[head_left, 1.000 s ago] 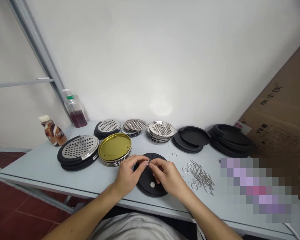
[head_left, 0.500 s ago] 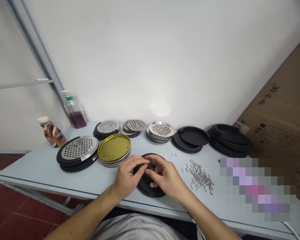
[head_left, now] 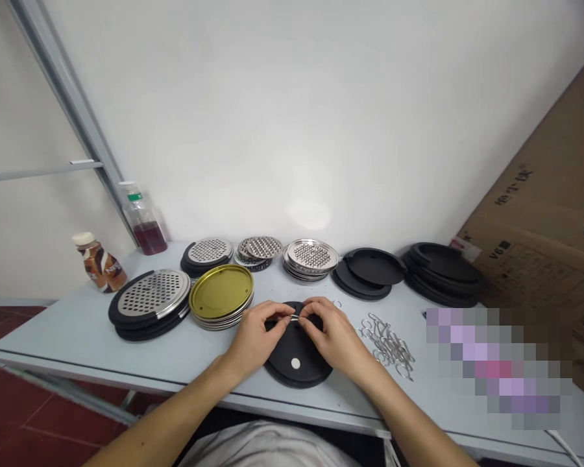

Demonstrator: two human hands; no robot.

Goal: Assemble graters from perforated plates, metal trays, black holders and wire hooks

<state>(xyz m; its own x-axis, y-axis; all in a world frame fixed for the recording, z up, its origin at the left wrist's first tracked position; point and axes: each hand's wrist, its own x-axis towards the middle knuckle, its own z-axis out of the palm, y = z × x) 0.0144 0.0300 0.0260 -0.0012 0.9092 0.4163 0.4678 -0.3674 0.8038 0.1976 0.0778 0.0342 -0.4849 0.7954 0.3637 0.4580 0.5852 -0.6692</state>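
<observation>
Over the far part of a round black disc (head_left: 296,347), my left hand (head_left: 257,337) and my right hand (head_left: 333,337) face each other. Thumb and forefinger of each hand are pinched on a small, thin metal ring (head_left: 294,318), one hand on either side. Fingertips cover much of the ring, so its full shape is hidden. A white round spot (head_left: 296,363) shows on the near half of the disc. To the right of my right hand lies a heap of wire rings and loops (head_left: 389,347).
Gold-coloured lids (head_left: 221,290) are stacked left of the disc. Grater plates in black holders (head_left: 150,298) stand farther left, near a brown bottle (head_left: 100,263). Behind are loose grater plates (head_left: 263,248), steel grater discs (head_left: 312,256) and black holders (head_left: 442,272). A cardboard box (head_left: 540,259) borders the right.
My fingers have drawn slightly apart, showing the thin metal between them. My right hand's lower fingers no longer cover the white spot. The view has shifted slightly.
</observation>
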